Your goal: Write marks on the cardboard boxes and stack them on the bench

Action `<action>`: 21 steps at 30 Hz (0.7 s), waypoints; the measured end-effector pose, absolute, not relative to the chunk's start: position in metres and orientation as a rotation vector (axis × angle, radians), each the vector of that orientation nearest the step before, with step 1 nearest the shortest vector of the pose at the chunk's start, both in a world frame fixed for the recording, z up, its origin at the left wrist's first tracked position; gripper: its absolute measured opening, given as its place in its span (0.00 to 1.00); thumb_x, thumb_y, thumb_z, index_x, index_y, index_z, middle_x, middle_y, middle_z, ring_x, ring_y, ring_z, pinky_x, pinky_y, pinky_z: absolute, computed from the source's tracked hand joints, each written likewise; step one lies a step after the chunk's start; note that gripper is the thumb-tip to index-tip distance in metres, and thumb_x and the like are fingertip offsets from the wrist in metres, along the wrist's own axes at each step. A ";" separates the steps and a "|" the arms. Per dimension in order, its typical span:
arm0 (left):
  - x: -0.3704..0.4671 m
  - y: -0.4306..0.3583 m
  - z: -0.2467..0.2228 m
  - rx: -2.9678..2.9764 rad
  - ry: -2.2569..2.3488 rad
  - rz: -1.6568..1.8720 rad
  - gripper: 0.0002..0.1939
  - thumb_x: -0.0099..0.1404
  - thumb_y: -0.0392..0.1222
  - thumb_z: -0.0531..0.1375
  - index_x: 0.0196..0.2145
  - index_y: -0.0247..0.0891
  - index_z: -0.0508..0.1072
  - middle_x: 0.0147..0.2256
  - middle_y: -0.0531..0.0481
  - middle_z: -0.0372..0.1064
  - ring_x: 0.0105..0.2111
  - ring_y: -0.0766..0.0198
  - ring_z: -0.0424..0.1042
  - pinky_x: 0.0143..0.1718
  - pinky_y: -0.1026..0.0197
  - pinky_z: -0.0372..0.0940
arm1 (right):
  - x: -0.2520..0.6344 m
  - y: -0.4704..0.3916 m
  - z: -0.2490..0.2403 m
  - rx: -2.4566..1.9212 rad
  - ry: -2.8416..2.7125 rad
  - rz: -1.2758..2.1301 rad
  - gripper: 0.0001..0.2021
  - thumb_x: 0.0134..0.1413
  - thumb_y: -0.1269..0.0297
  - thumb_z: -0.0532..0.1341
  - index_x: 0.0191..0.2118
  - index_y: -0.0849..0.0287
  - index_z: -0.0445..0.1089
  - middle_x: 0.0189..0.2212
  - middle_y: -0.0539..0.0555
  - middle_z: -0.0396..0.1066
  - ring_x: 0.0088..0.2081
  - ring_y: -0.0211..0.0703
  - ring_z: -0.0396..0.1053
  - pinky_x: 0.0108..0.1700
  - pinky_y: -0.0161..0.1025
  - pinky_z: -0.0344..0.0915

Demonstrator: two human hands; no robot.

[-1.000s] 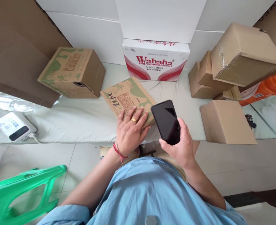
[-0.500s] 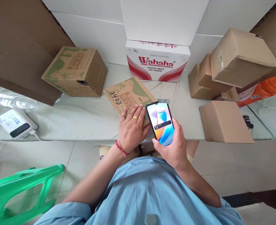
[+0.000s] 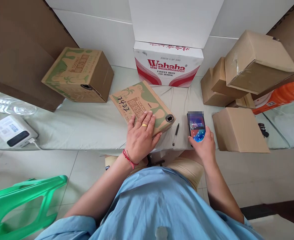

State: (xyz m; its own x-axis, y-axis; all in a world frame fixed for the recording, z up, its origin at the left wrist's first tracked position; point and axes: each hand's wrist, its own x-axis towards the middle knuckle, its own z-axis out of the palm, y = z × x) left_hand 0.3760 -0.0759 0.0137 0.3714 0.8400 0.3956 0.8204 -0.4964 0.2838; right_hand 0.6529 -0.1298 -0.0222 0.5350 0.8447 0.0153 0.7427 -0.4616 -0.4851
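My left hand (image 3: 141,135) lies flat on top of a brown coconut-drink carton (image 3: 150,101), fingers stretched out, a gold ring on one of them. The carton has green palm prints, "2422" handwritten on it and a dark hole near its right corner. To the right, my right hand (image 3: 204,145) grips a smartphone (image 3: 197,128) by its lower part, thumb on the near left edge. Its screen is lit with a keypad. A black pen (image 3: 176,134) lies on the cloth-covered table between the carton and the phone.
Along the back stand another coconut carton (image 3: 78,75) and a white Wahaha water box (image 3: 168,65). Plain cardboard boxes (image 3: 259,63) are stacked at right, with one box (image 3: 239,130) near the edge. A white power bank (image 3: 14,131) with a cable lies left; a green stool (image 3: 44,200) stands below.
My right hand has moved right with the phone, away from the carton, uncovering its corner and the pen. The screen now shows a keypad. My left hand has stayed in place.
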 end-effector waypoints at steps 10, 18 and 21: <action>0.309 -0.043 0.024 1.449 1.498 1.572 0.16 0.71 0.54 0.66 0.45 0.38 0.78 0.53 0.41 0.80 0.63 0.50 0.73 0.71 0.39 0.60 | 0.692 -0.132 -0.042 -2.540 -1.382 0.348 0.51 0.52 0.47 0.71 0.75 0.69 0.56 0.60 0.76 0.67 0.62 0.74 0.67 0.62 0.62 0.67; 0.255 0.046 -0.024 0.847 1.659 1.579 0.16 0.78 0.53 0.50 0.43 0.40 0.69 0.58 0.46 0.75 0.64 0.54 0.69 0.60 0.39 0.61 | 0.651 -0.150 -0.023 -1.824 -1.459 0.774 0.25 0.68 0.46 0.61 0.60 0.58 0.74 0.44 0.61 0.80 0.41 0.49 0.79 0.47 0.49 0.78; 0.259 0.064 -0.035 0.826 1.553 1.481 0.24 0.81 0.55 0.42 0.46 0.37 0.71 0.56 0.44 0.77 0.58 0.58 0.72 0.55 0.47 0.65 | 0.621 -0.157 -0.019 -1.628 -1.572 1.171 0.22 0.69 0.48 0.62 0.59 0.56 0.76 0.43 0.59 0.82 0.43 0.48 0.81 0.46 0.45 0.80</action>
State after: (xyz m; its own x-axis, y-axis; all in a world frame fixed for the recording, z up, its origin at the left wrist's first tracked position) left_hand 0.2591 0.0643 -0.0354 -0.4511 0.8846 -0.1182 -0.0760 0.0939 0.9927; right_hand 0.6206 -0.1569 -0.0195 -0.0822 0.9780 -0.1918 0.4639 -0.1328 -0.8759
